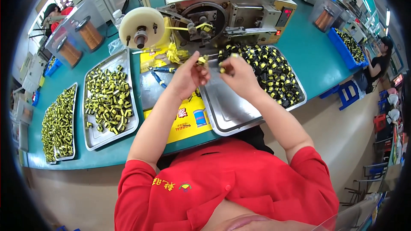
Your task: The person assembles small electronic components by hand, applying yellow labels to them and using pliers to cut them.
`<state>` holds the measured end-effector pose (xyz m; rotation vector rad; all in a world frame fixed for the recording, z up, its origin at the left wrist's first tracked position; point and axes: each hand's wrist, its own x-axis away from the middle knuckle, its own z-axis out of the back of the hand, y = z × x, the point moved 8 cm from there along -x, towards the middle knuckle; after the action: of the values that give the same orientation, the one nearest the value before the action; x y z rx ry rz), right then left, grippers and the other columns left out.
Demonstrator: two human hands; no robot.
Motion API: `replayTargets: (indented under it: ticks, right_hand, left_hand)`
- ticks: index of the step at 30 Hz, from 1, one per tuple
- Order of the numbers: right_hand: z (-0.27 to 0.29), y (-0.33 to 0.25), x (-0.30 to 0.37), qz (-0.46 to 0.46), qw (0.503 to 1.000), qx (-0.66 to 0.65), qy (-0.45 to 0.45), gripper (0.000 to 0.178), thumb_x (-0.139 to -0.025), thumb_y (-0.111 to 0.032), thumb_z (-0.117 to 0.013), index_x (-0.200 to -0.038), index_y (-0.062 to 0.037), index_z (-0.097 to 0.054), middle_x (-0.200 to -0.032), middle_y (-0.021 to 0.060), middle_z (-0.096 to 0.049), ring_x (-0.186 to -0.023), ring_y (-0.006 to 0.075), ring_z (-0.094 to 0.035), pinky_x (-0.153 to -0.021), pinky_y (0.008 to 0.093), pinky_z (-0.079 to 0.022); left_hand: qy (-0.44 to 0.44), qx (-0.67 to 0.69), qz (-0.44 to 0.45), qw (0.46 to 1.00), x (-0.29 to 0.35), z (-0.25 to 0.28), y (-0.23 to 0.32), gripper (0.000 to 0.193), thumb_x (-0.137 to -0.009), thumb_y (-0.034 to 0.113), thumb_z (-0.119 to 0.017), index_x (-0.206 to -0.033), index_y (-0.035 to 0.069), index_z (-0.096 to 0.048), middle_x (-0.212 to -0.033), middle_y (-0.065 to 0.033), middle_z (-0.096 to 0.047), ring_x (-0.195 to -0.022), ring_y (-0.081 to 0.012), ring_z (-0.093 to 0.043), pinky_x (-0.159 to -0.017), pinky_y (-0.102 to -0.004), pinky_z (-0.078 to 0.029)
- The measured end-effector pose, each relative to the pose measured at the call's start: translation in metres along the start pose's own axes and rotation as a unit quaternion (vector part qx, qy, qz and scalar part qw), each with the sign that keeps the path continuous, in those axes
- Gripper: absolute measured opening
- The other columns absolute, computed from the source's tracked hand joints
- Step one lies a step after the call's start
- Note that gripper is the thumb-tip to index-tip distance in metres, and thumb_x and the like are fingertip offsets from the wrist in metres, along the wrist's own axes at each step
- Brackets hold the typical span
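My left hand [188, 77] is raised in front of the machine. Its thumb and forefinger pinch a small yellow-and-black taped coil [202, 60], the other fingers curled loosely. My right hand [240, 76] is closed over the near tray's left part. A small yellow-and-black piece [222, 69] shows at its fingertips, too blurred to name surely. Under that hand, a metal tray [231, 117] carries a heap of black-and-yellow coils [276, 75] on its right side. Behind both hands stands a taping machine [252, 17] with a white tape reel [141, 28]; a yellow-wrapped part [206, 27] sits at its head.
Blue-handled pliers [158, 78] lie left of my left hand, near crumpled yellow tape [174, 53]. A second tray [90, 139] of coils and further filled trays stand left. Copper wire spools [90, 34] stand behind. A blue bin [342, 53] and a seated person [379, 62] are right.
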<state>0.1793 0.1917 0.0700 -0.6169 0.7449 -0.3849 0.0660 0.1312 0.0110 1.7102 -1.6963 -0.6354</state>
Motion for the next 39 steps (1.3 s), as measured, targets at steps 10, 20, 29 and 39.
replayTargets:
  ticks: [10,20,29,39]
  right_hand:
    - [-0.022,0.006,-0.054,-0.037,0.984,0.074,0.156,0.032,-0.065,-0.015,-0.077,-0.080,0.0000,-0.053,-0.076,0.0093,-0.056,-0.061,0.0191,-0.057,-0.058,0.0298,-0.048]
    - [-0.022,0.007,-0.061,-0.036,0.977,0.035,0.210,0.033,-0.066,-0.017,-0.078,-0.080,-0.0003,-0.054,-0.073,0.0087,-0.057,-0.063,0.0180,-0.058,-0.060,0.0300,-0.048]
    - [-0.021,0.015,-0.002,0.155,0.891,0.413,-0.108,0.031,-0.067,-0.026,-0.072,-0.087,-0.0061,-0.058,-0.087,0.0086,-0.057,-0.091,0.0264,-0.053,-0.081,0.0380,-0.040]
    - [-0.035,0.022,0.014,0.114,0.947,0.251,-0.168,0.019,-0.071,-0.014,-0.066,-0.083,-0.0043,-0.055,-0.083,0.0112,-0.053,-0.077,0.0282,-0.055,-0.070,0.0388,-0.044]
  left_hand:
    - [0.084,-0.029,0.003,0.996,0.005,0.037,-0.018,0.037,-0.091,0.040,-0.048,-0.083,0.005,-0.057,-0.068,-0.0051,-0.055,-0.066,-0.0200,-0.057,-0.057,-0.0287,-0.042]
    - [0.094,-0.027,0.015,0.995,0.002,0.041,-0.020,0.039,-0.092,0.040,-0.045,-0.085,0.004,-0.056,-0.069,-0.0067,-0.055,-0.067,-0.0211,-0.057,-0.057,-0.0285,-0.042]
    - [0.079,-0.033,0.005,0.996,0.004,0.040,-0.015,0.036,-0.092,0.038,-0.046,-0.086,0.003,-0.056,-0.069,-0.0065,-0.055,-0.069,-0.0211,-0.057,-0.058,-0.0291,-0.044]
    - [0.063,0.003,-0.006,0.998,0.003,0.040,-0.011,0.035,-0.092,0.035,-0.046,-0.091,0.002,-0.058,-0.075,-0.0073,-0.058,-0.074,-0.0233,-0.059,-0.062,-0.0314,-0.046]
